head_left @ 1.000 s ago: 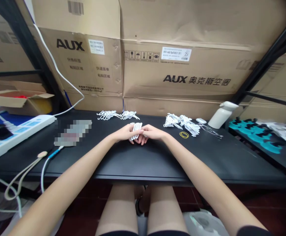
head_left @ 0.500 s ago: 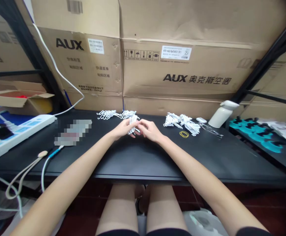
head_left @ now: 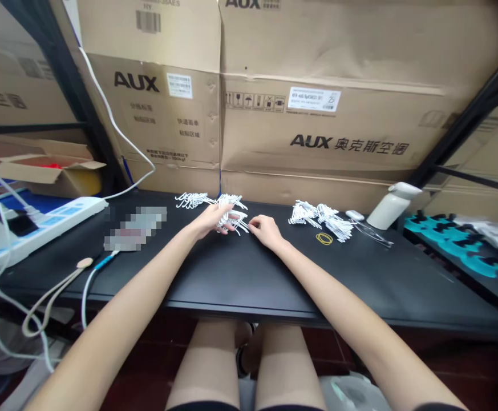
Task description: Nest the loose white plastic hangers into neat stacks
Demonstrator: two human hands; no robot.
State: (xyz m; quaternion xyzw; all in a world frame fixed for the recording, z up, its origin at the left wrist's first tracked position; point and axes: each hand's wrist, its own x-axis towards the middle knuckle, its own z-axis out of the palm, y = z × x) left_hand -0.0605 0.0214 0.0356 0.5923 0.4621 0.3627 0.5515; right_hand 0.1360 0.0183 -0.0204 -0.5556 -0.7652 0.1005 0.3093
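Observation:
My left hand [head_left: 209, 220] is wrapped round a bunch of white wire hooks [head_left: 237, 219], whose ends stick out to the right between the fingers. Just right of those ends is my right hand [head_left: 267, 230], thumb and fingers pinched together; whatever they hold is too small to make out. Behind my left hand lie more white hooks [head_left: 192, 200] in loose bunches on the black table [head_left: 240, 279]. To the right of my right hand rest two further bunches of white hooks [head_left: 335, 221], with yellow rubber bands [head_left: 324, 238] in front of them.
A white bottle [head_left: 392, 206] leans at the back right, near a cable and teal parts [head_left: 454, 242]. On the left are a white power strip [head_left: 60, 220], a blurred-out flat object [head_left: 135, 228], cords and an open carton [head_left: 52, 165]. Large cardboard boxes [head_left: 308, 177] wall off the back.
My right hand has drawn away to the right from my left hand, leaving a gap. The hooks in my left hand now fan out more visibly. The view has shifted slightly.

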